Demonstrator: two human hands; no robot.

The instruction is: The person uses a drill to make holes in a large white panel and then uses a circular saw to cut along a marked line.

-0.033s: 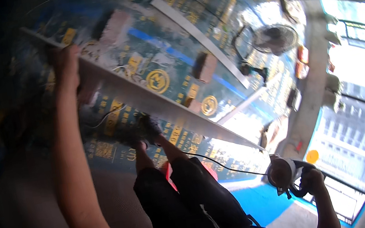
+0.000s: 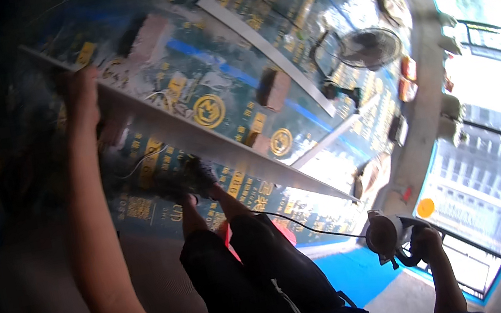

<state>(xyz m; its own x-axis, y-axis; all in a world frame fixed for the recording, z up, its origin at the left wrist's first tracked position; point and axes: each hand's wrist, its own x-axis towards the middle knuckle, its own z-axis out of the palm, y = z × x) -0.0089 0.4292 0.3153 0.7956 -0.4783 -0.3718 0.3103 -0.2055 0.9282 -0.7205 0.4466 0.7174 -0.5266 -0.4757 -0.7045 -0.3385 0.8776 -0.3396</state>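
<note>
A long, narrow grey board (image 2: 220,136) runs slantwise in front of me, from the upper left toward the window side. My left hand (image 2: 81,99) is closed around its upper left part. In my right hand (image 2: 427,243), at the lower right, is a corded circular saw (image 2: 383,237), held by its rear handle. The saw's round housing faces the board and sits a little beyond its lower right end, apart from it. A black cord (image 2: 307,228) trails left from the saw past my legs. The saw's blade edge cannot be made out.
Printed green sheeting (image 2: 234,102) covers the floor. On it lie a pale strip (image 2: 265,46), bricks (image 2: 274,90) and a dark power tool (image 2: 343,94). A round fan (image 2: 369,47) stands near the sill. Bright windows (image 2: 486,162) line the right. Something red (image 2: 284,234) lies by my legs.
The whole view has shifted a little to the left. Both hands keep their holds, with the board and the saw in much the same places.
</note>
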